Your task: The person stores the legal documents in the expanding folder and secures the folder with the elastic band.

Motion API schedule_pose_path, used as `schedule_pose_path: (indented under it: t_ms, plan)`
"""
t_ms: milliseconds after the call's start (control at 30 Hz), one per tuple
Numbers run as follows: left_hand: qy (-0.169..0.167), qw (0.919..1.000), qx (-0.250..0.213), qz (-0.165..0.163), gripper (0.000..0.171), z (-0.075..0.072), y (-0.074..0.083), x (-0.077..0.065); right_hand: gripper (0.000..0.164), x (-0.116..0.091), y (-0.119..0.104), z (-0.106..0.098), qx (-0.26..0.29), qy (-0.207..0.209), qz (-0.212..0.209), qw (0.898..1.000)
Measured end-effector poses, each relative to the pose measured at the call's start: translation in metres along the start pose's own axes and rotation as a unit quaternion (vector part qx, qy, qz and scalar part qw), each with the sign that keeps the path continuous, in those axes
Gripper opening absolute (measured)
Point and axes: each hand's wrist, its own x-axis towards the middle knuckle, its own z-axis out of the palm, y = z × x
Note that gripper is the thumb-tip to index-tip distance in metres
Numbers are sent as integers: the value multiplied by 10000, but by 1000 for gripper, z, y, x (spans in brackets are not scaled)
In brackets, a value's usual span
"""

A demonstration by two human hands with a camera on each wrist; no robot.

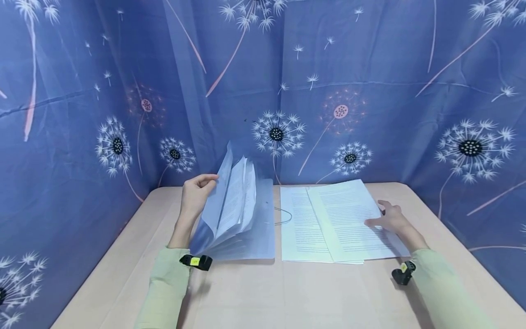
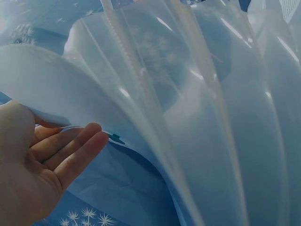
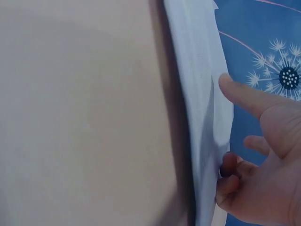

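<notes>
A translucent bluish plastic folder (image 1: 265, 228) lies open on the left, its clear pockets (image 2: 235, 117) fanned upright with printed pages (image 1: 234, 196) inside. My left hand (image 1: 196, 194) pinches the raised cover (image 1: 218, 192) by its outer edge; in the left wrist view its fingers (image 2: 75, 153) lie along the outer side, close to a small teal tab (image 2: 116, 138). To the right, printed sheets (image 1: 349, 210) overlap in a loose stack. At their right edge, my right hand (image 1: 392, 219) grips the paper (image 3: 200, 94), thumb on the face and other fingers curled at the edge.
A thin cord loop (image 1: 283, 216) sticks out from the folder's right side toward the sheets. Everything lies on a pale beige tabletop (image 1: 312, 292). Blue dandelion-print curtains (image 1: 246, 68) stand behind the table and along both sides.
</notes>
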Motion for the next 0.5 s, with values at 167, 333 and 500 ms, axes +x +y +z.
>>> schedule_pose_path:
  t_ms: [167,333,500]
  plan:
    - [-6,10000,-9,-5,23,-1,1,0,106,-1,-1,3,-44,134,-32,9999]
    - [-18,10000,-20,-19,23,-2,2,0,103,2,-3,5,-46,184,-1,9998]
    - [0,10000,15,14,23,-1,1,0,102,4,-5,4,110,44,253,9996]
